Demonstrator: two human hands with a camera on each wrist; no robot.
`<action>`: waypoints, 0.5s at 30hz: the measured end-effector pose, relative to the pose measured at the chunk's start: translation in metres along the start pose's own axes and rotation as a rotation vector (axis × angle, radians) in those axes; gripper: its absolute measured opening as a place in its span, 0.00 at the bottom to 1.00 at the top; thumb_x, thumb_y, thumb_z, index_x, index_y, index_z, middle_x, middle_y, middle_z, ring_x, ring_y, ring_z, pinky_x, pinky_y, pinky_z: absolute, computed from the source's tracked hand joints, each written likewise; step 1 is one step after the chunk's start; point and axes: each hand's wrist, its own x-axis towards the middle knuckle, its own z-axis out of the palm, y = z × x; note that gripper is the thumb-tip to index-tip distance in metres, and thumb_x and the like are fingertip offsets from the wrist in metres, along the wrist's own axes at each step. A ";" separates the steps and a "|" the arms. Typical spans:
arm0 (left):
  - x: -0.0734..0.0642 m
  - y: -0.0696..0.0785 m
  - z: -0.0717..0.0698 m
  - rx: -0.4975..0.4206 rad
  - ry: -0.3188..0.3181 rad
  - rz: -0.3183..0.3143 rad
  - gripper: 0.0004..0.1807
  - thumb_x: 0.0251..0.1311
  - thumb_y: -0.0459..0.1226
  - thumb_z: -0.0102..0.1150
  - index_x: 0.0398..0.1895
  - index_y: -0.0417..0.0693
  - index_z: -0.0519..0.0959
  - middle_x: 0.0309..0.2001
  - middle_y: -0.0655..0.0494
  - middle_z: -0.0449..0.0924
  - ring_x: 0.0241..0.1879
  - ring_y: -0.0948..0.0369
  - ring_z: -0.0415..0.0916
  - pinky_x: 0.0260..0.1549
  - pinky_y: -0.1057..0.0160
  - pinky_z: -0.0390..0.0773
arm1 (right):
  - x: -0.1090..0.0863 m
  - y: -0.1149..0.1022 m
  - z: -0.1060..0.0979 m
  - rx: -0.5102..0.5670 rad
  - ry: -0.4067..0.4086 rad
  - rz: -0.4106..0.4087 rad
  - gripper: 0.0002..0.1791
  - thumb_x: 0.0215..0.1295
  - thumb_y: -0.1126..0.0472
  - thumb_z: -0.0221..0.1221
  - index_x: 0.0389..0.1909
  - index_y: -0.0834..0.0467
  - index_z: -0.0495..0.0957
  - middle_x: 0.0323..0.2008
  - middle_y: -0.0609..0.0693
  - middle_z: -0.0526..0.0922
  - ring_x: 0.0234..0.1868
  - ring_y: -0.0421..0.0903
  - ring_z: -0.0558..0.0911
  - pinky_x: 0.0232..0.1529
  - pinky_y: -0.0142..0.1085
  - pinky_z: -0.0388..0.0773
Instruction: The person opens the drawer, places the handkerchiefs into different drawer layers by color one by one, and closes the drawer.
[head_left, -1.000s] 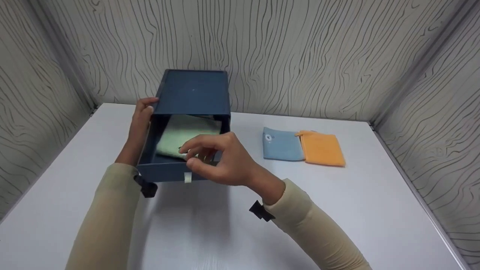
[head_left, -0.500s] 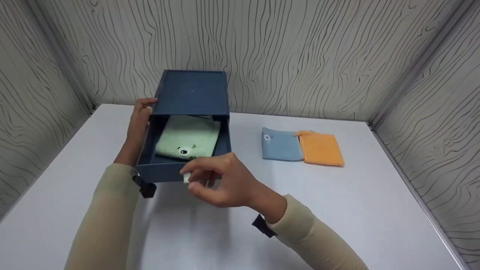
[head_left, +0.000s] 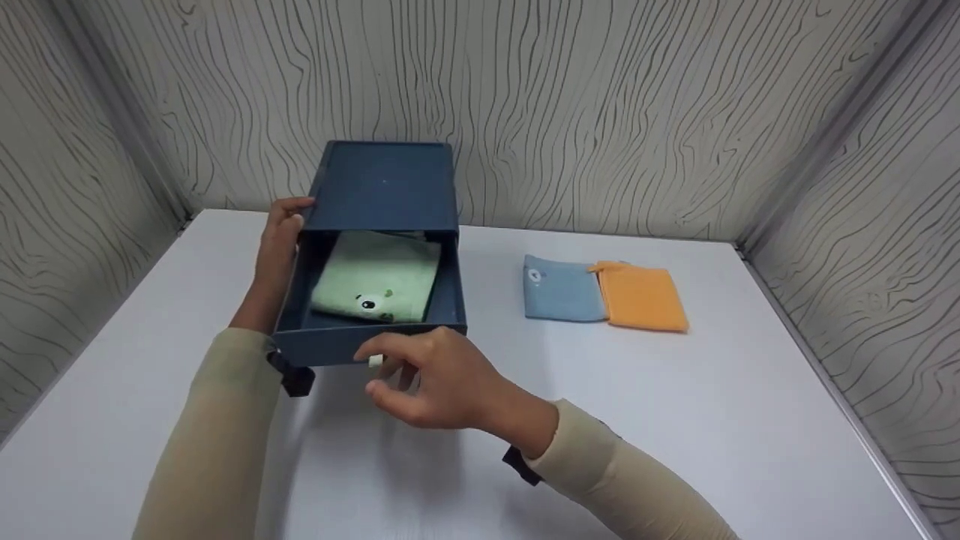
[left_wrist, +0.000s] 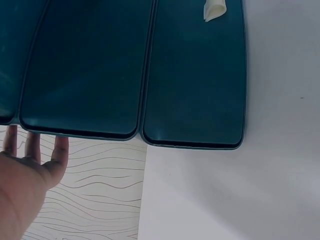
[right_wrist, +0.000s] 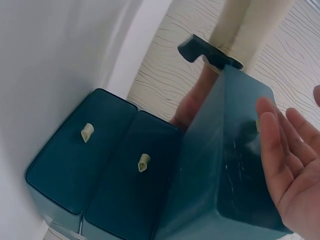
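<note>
From the blue cabinet (head_left: pixel 384 184), the drawer (head_left: pixel 319 349) juts lengthwise toward the person (head_left: pixel 630 480).

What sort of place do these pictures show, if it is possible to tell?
Probably a small work booth: wood-grain-patterned walls close in a white table on three sides, and a dark blue drawer unit stands on it.

Drawer cabinet (head_left: pixel 384 184): dark blue, upright, near the rear edge of the tabletop (head_left: pixel 750 390). Top drawer (head_left: pixel 315 348): partly extended forward, uncovered above. Two lower drawers (right_wrist: pixel 127 195): closed. Tab (head_left: pixel 376 361): pale; similar ones on the lower fronts.
</note>
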 end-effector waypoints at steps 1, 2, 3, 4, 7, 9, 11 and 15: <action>0.000 0.000 0.000 -0.008 -0.004 0.003 0.18 0.66 0.36 0.34 0.51 0.54 0.74 0.46 0.59 0.71 0.38 0.66 0.67 0.39 0.70 0.67 | 0.000 0.000 0.001 -0.007 -0.006 0.012 0.14 0.65 0.54 0.57 0.50 0.52 0.79 0.31 0.45 0.87 0.28 0.32 0.82 0.33 0.22 0.77; 0.000 -0.001 0.000 -0.013 -0.009 0.006 0.18 0.66 0.35 0.34 0.51 0.54 0.73 0.47 0.58 0.71 0.38 0.66 0.68 0.39 0.70 0.67 | 0.000 0.000 0.002 -0.013 -0.011 0.025 0.14 0.66 0.54 0.57 0.50 0.52 0.79 0.31 0.45 0.87 0.28 0.32 0.82 0.33 0.21 0.76; 0.000 -0.001 0.000 -0.013 -0.011 0.009 0.18 0.67 0.35 0.34 0.51 0.54 0.73 0.47 0.57 0.70 0.39 0.66 0.68 0.39 0.70 0.67 | 0.001 0.001 0.003 -0.017 -0.014 0.036 0.13 0.66 0.55 0.57 0.50 0.52 0.79 0.31 0.45 0.87 0.28 0.31 0.81 0.33 0.20 0.76; 0.000 -0.001 0.000 -0.011 -0.012 0.010 0.18 0.66 0.35 0.34 0.51 0.54 0.73 0.48 0.57 0.70 0.39 0.66 0.68 0.40 0.70 0.67 | 0.001 0.001 0.003 -0.023 -0.017 0.045 0.13 0.66 0.55 0.57 0.50 0.52 0.79 0.31 0.45 0.86 0.28 0.31 0.81 0.33 0.19 0.75; 0.000 -0.001 0.000 -0.008 -0.010 0.012 0.18 0.67 0.35 0.34 0.51 0.53 0.74 0.48 0.57 0.70 0.39 0.66 0.68 0.40 0.70 0.67 | 0.003 0.002 0.005 -0.043 -0.028 0.068 0.13 0.66 0.56 0.56 0.49 0.51 0.79 0.31 0.44 0.87 0.28 0.30 0.80 0.32 0.18 0.74; 0.001 -0.001 -0.001 0.004 0.002 0.009 0.18 0.66 0.35 0.34 0.51 0.52 0.74 0.47 0.58 0.71 0.38 0.66 0.68 0.39 0.70 0.67 | 0.004 0.002 0.007 -0.061 -0.034 0.078 0.12 0.66 0.56 0.56 0.49 0.51 0.80 0.32 0.44 0.87 0.28 0.29 0.80 0.32 0.18 0.73; 0.001 0.000 0.000 0.025 0.013 0.001 0.18 0.66 0.35 0.34 0.52 0.52 0.73 0.45 0.60 0.72 0.37 0.67 0.68 0.38 0.71 0.66 | 0.006 0.003 0.008 -0.089 -0.035 0.076 0.12 0.66 0.58 0.55 0.48 0.50 0.80 0.32 0.43 0.87 0.28 0.29 0.80 0.32 0.18 0.73; 0.000 0.003 0.001 0.089 0.025 -0.009 0.19 0.66 0.36 0.34 0.54 0.48 0.72 0.43 0.62 0.71 0.32 0.67 0.63 0.32 0.70 0.62 | 0.007 0.003 0.011 -0.139 -0.017 0.059 0.11 0.65 0.60 0.54 0.45 0.50 0.81 0.32 0.42 0.86 0.27 0.30 0.79 0.32 0.19 0.72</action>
